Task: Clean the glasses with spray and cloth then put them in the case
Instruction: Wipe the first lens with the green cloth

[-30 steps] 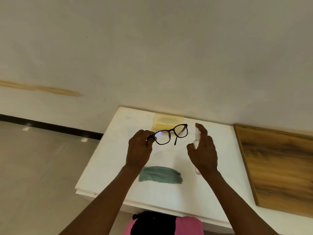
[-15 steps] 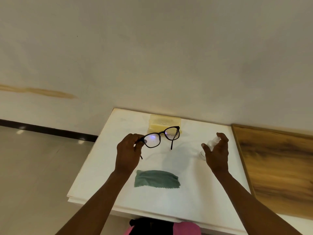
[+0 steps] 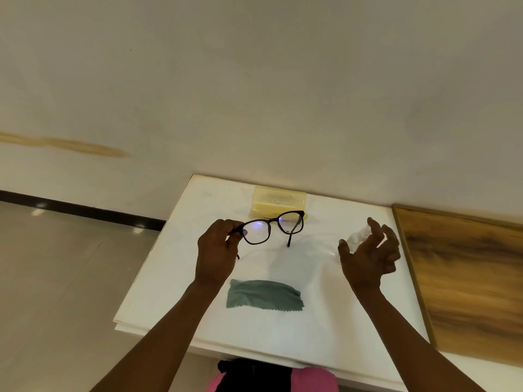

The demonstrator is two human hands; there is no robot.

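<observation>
Your left hand [image 3: 216,251] pinched the glasses [image 3: 273,227] by their left corner, fingers closed on the frame, and held them up above the table [image 3: 175,292] with the lenses facing you and one temple hanging down. Your right hand [image 3: 368,256] was off to the right, fingers loosely spread and curled; the spray bottle [image 3: 358,237] sat just beyond its fingertips, blurred, and I could not tell whether you were touching it or had let go. Behind the glasses, at the far edge of the table by the wall [image 3: 254,94], lay the yellow case [image 3: 278,200], its lid shut. Nearer you, between your forearms, the green cloth [image 3: 264,295] lay flat on the white top, apart from both hands. A wooden board [image 3: 467,278] adjoined the table on the right, and pale floor [image 3: 56,278] showed on the left.
</observation>
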